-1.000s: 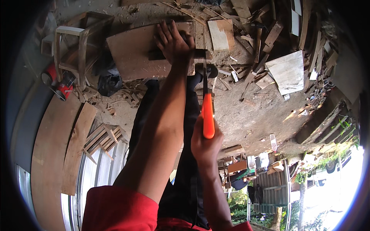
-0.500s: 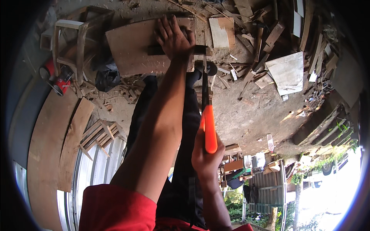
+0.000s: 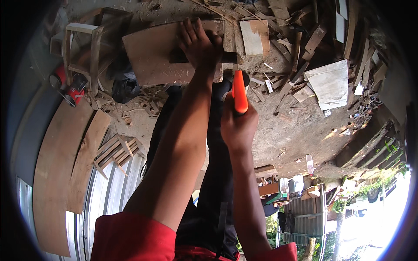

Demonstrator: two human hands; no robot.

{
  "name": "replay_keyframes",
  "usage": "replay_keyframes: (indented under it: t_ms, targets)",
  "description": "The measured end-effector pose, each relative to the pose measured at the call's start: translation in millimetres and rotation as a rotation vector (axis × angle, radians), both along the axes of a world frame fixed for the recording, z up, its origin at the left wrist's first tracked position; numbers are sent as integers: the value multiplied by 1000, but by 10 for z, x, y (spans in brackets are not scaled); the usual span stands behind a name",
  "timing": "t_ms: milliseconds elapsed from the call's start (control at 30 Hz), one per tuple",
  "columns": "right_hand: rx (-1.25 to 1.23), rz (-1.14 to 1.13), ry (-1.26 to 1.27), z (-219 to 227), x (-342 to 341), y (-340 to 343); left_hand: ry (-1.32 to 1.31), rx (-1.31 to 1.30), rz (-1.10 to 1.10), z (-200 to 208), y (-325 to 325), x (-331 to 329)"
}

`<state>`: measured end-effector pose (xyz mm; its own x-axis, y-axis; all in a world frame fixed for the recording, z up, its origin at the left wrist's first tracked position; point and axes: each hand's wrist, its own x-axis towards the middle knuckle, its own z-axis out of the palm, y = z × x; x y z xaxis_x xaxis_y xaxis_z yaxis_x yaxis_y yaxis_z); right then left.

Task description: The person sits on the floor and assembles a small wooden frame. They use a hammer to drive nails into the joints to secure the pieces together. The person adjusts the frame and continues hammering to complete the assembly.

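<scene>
A dark strip (image 3: 229, 57) is held on a board (image 3: 150, 52) beneath the spread left hand (image 3: 201, 50). An orange handle (image 3: 240, 93) is gripped by the right hand (image 3: 238, 126).

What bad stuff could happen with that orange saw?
The orange-handled saw in the right hand might slip sideways and cut the bare left hand, which is close by. The dark strip sticks out past the brown board, so its end could wobble. And someone might trip on the wood scraps lying around.
</scene>
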<state>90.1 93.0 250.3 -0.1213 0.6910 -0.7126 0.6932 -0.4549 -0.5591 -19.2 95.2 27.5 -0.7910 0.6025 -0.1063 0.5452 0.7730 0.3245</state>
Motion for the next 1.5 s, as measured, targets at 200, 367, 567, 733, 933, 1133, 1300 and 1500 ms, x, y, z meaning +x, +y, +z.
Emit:
replay_keyframes:
  t_ms: [200, 367, 567, 733, 933, 1133, 1300, 1500]
  targets:
    - [-39, 72, -1, 861, 416, -503, 69, 54, -17, -44, -103, -24]
    - [-27, -49, 20, 126, 132, -216, 71, -13, -26, -56, -71, -11]
    - [-52, 24, -15, 766, 413, -530, 63, 44, -12, -41, -103, -16]
    - [16, -44, 46, 147, 90, -207, 228, -300, -87, -153, -126, -34]
    - [-7, 14, 9, 589, 420, -435, 117, 15, -33, -66, -158, -31]
    - [16, -39, 44, 558, 346, -609, 58, 30, -30, -41, -101, -22]
    - [9, -129, 68, 366, 366, -494, 61, -15, -48, -17, -51, -18]
    - [-77, -235, -16, 715, 585, -996, 64, -70, -27, 33, -75, 21]
